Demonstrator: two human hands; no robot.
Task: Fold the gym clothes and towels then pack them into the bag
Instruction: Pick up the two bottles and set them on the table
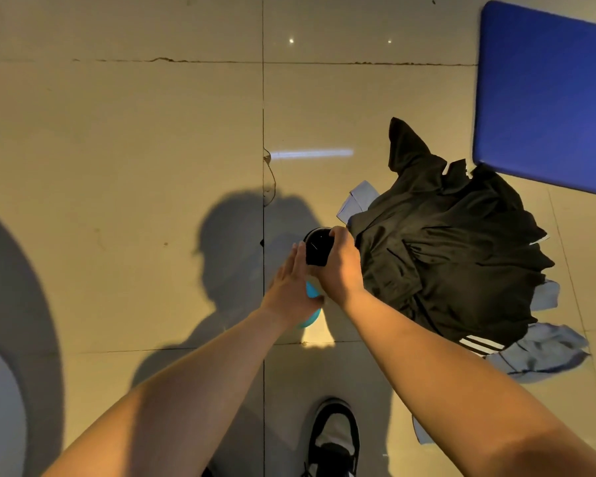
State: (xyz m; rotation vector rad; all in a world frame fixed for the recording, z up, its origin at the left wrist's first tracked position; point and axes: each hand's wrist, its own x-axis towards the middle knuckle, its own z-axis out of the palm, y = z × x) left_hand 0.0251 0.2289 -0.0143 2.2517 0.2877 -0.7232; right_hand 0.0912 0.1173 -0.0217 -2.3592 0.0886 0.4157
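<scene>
Here, both hands are meeting on a bottle (315, 251): the right hand (341, 266) is curling over its black cap, the left hand (289, 287) is pressing straight fingers along its blue side. The unfolded heap of clothes (444, 256) is lying on the floor (117, 132) just beside the right hand, on its outer side, stretching lengthwise away from the person.

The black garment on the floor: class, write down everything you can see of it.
The black garment is a crumpled, unfolded heap of thin, shiny fabric on the tiled floor. White stripes show at its near edge. It lies over pale blue cloth, which pokes out around it. A blue panel covers its far right edge. The right hand is close beside its left edge; contact cannot be told.
</scene>
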